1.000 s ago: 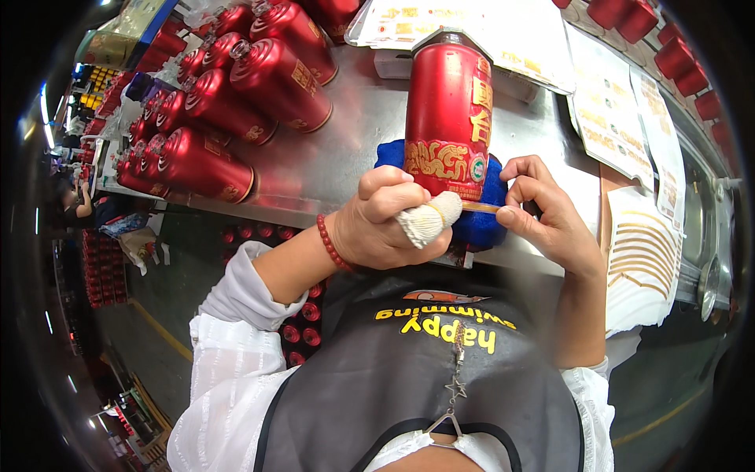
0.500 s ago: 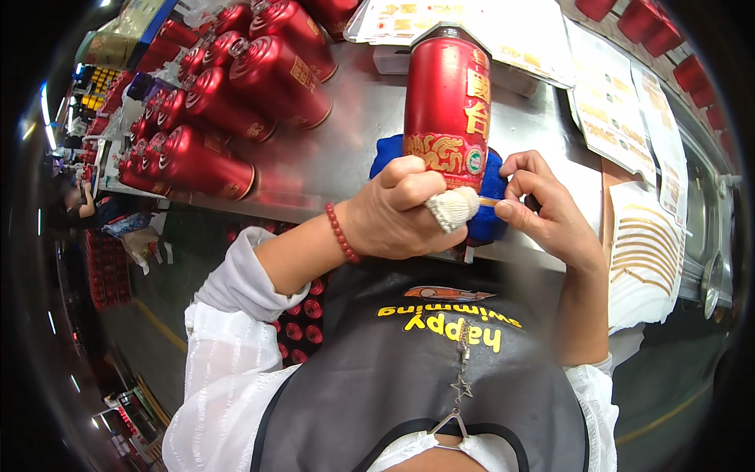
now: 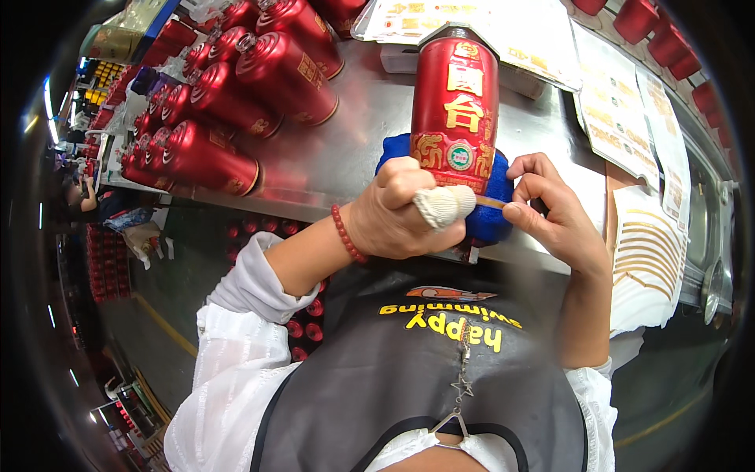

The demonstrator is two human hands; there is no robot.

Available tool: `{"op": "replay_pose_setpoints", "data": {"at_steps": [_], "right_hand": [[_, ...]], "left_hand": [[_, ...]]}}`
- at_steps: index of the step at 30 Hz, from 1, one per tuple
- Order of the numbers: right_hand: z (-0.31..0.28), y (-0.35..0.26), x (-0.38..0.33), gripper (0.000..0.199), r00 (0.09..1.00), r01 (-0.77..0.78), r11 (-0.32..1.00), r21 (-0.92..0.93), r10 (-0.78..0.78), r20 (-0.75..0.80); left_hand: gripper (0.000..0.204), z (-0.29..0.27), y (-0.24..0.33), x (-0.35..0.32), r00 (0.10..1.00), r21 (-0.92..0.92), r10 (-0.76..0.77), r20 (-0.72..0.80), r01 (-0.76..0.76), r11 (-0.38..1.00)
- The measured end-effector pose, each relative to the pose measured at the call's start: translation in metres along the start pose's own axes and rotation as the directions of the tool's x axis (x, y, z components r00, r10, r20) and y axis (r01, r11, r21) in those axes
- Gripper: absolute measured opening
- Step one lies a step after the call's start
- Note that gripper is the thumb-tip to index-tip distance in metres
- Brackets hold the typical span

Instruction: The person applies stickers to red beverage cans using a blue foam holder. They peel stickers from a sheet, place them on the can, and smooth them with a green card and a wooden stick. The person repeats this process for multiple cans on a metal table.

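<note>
Red bottle (image 3: 454,102) lies loosely under the left hand (image 3: 401,212); right hand (image 3: 550,208), at three o'clock, pinches a gold strip (image 3: 491,202) that could stick crooked.

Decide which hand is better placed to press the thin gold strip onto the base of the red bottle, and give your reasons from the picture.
Probably the right hand: its fingertips already pinch the gold strip beside the red bottle. The left hand is clenched at the bottle's base, its cloth-wrapped finger on the strip's other end.

Left hand (image 3: 397,216), right hand (image 3: 550,212) pinch strip (image 3: 491,202) at red bottle (image 3: 454,110).
</note>
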State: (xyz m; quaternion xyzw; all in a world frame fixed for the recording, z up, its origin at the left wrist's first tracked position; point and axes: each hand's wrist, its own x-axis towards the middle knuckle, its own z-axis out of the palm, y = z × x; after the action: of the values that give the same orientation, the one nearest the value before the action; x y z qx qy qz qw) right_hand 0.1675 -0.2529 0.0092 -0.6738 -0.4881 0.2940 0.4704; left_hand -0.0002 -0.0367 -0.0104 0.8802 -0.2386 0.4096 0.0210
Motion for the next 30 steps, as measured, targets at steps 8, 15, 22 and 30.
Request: {"op": "replay_pose_setpoints", "data": {"at_steps": [8, 15, 22, 30], "right_hand": [[-0.002, -0.006, 0.002, 0.031, 0.998, -0.063, 0.998, 0.003, 0.063, 0.014], [0.001, -0.004, 0.003, 0.033, 1.000, -0.026, 1.000, 0.011, 0.026, 0.016], [0.000, 0.001, 0.001, 0.033, 1.000, -0.020, 0.999, 0.026, 0.019, 0.013], [0.002, -0.003, 0.006, 0.032, 0.999, -0.031, 0.999, 0.039, 0.030, 0.017]], "left_hand": [[0.027, -0.005, 0.004, -0.001, 0.999, 0.024, -0.053, -0.014, 0.053, 0.998], [0.028, -0.008, 0.005, -0.007, 0.999, 0.161, -0.032, -0.044, 0.038, 0.986], [0.029, -0.001, 0.004, -0.001, 0.999, 0.017, -0.047, 0.017, 0.047, 0.999], [0.023, -0.009, 0.008, -0.009, 0.996, 0.142, -0.090, -0.010, 0.091, 0.986]]}}
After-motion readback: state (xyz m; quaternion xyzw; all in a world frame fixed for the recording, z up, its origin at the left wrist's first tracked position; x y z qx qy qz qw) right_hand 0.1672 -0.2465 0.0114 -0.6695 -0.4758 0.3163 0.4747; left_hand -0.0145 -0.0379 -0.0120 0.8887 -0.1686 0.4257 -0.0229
